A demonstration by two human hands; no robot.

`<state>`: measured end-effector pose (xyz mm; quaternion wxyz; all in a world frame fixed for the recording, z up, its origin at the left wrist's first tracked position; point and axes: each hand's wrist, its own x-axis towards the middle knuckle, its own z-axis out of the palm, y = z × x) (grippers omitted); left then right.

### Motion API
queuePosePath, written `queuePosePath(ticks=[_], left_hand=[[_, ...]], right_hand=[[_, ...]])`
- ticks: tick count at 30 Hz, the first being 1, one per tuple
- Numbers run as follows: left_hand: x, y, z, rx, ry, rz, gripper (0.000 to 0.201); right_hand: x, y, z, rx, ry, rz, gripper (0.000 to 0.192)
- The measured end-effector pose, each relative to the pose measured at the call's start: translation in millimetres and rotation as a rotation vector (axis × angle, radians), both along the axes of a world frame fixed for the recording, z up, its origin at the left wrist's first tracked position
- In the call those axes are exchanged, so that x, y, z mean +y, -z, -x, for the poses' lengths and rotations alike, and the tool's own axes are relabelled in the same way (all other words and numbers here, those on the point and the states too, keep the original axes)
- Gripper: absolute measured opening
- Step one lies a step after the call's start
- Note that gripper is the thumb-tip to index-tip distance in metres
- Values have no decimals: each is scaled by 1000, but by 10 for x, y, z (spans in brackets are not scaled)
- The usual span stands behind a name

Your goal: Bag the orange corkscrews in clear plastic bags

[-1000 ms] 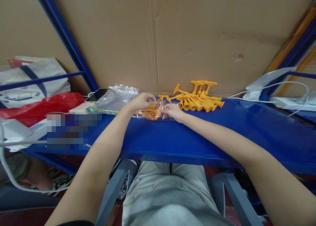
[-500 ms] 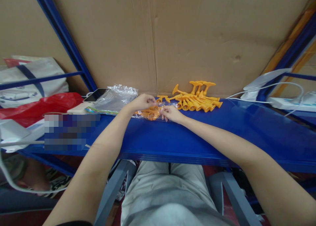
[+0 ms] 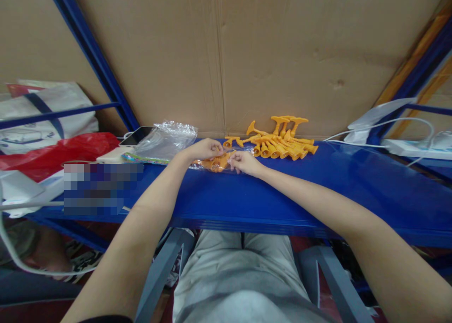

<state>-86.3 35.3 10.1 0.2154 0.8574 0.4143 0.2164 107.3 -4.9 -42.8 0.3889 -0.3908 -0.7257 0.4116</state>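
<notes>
A clear plastic bag [image 3: 198,164] with several orange plastic pieces [image 3: 218,163] inside lies on the blue shelf. My left hand [image 3: 208,149] pinches the bag's upper edge, fingers closed. At the bag's right side my right hand [image 3: 243,162] is closed on the film, thumb against fingers. Just behind and to the right is a pile of orange plastic pieces [image 3: 282,144], with T-shaped ends and flared, hollow ends. A couple of similar pieces [image 3: 232,141] lie behind my hands.
To the left lies a stack of clear bags [image 3: 162,144], with a phone [image 3: 137,135] beside it. Further left are a red plastic bag [image 3: 81,151] and a white cloth bag [image 3: 45,116]. A cardboard wall [image 3: 226,59] rises behind the blue shelf [image 3: 226,200]; white cables [image 3: 420,120] run at right.
My left hand has shifted slightly down and toward the right along the bag's edge. My right hand and the orange pile have stayed in place.
</notes>
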Motion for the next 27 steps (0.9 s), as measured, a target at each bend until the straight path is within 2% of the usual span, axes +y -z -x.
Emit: queuePosePath(ticks=[6, 8, 11, 15, 17, 19, 24, 27], left_hand=[[3, 5, 8, 40, -17, 32, 19], [-47, -21, -11, 20, -35, 62, 19], [-96, -53, -32, -31, -102, 54, 19], [-12, -27, 11, -116, -260, -135, 24], [61, 15, 57, -125, -299, -234, 26], [112, 61, 93, -63, -306, -255, 29], [125, 144, 83, 176, -246, -134, 41], [130, 160, 64, 234, -228, -106, 46]], right_hand=[[-2, -51, -3, 132, -8, 115, 30], [-14, -59, -5, 151, -25, 93, 35], [-37, -52, -4, 107, -21, -13, 31], [-52, -41, 0, 62, 54, -100, 27], [-54, -45, 2, 55, 80, -105, 28], [-54, -49, 4, 55, 98, -101, 27], [-38, -41, 6, 93, 115, -102, 27], [-19, -91, -13, 74, 98, -130, 30]])
